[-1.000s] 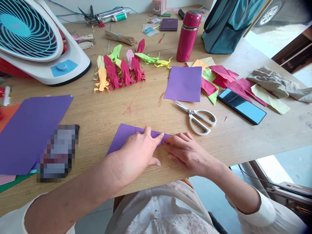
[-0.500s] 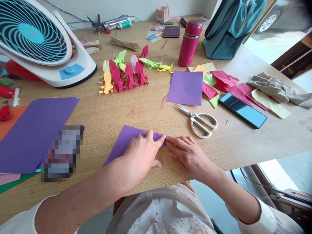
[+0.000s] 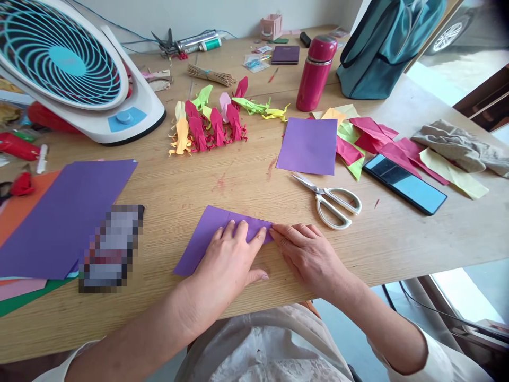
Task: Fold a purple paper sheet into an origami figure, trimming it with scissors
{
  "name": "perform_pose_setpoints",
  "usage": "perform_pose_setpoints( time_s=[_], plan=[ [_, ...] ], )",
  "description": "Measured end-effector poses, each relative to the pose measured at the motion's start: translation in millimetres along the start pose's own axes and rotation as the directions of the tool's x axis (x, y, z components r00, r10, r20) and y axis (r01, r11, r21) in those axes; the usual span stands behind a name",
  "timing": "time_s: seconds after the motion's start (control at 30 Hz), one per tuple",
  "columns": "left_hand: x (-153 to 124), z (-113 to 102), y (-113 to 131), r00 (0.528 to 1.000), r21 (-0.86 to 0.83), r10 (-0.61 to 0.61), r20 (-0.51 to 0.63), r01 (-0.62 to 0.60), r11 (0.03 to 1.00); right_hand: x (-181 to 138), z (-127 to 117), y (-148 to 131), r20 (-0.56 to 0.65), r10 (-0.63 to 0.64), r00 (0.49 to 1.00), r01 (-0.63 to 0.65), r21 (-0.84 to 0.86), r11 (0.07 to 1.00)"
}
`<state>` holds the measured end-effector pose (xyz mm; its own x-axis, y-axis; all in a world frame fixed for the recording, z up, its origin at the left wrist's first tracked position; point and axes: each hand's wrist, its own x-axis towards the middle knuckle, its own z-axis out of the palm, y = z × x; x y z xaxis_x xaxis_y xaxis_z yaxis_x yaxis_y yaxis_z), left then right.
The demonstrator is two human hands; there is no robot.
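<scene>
A folded sheet of purple paper (image 3: 201,231) lies on the table in front of me, with a crease line near its far edge. Flat on top of it rests my left hand (image 3: 230,260), fingers spread and fingertips pressing near the far edge. My right hand (image 3: 308,254) pinches the paper's right corner, its fingers pressed together; the fingertips partly hide that corner. Beyond my right hand are white-handled scissors (image 3: 319,190), their blades pointing away to the left. Farther back lies a purple paper square (image 3: 307,146).
On the left are a fan (image 3: 135,111), large coloured sheets (image 3: 71,212) and a blurred phone-like object (image 3: 113,246). Folded paper figures (image 3: 217,127) stand at the back. A red flask (image 3: 315,77), paper scraps (image 3: 374,135), a phone (image 3: 405,183), a cloth (image 3: 457,143) and a teal bag (image 3: 369,69) sit on the right.
My left hand's fingers have spread and drawn back slightly from the paper's far edge. My right hand keeps its pinch at the corner. The whole view has shifted a little.
</scene>
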<state>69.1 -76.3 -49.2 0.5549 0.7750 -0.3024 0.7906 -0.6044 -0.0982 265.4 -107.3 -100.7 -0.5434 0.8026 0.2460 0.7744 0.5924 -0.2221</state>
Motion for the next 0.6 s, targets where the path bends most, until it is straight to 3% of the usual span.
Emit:
perform_pose_setpoints(
  time_s=[0.23, 0.43, 0.6],
  plan=[
    [-5, 8, 0, 0.999, -0.018, -0.006, -0.042, 0.005, 1.0, 9, 3, -2, 0.078, -0.021, 0.997, 0.029, -0.103, 0.994],
    [-9, 17, -6, 0.992, -0.042, 0.013, -0.128, -0.018, 0.999, 20, 4, -11, 0.152, 0.057, 0.987, -0.021, -0.228, 0.973],
    [-11, 25, -9, 0.98, -0.054, 0.022, -0.199, -0.034, 0.998, 22, 0, -8, 0.146, 0.046, 0.988, -0.015, -0.203, 0.979]
  ],
)
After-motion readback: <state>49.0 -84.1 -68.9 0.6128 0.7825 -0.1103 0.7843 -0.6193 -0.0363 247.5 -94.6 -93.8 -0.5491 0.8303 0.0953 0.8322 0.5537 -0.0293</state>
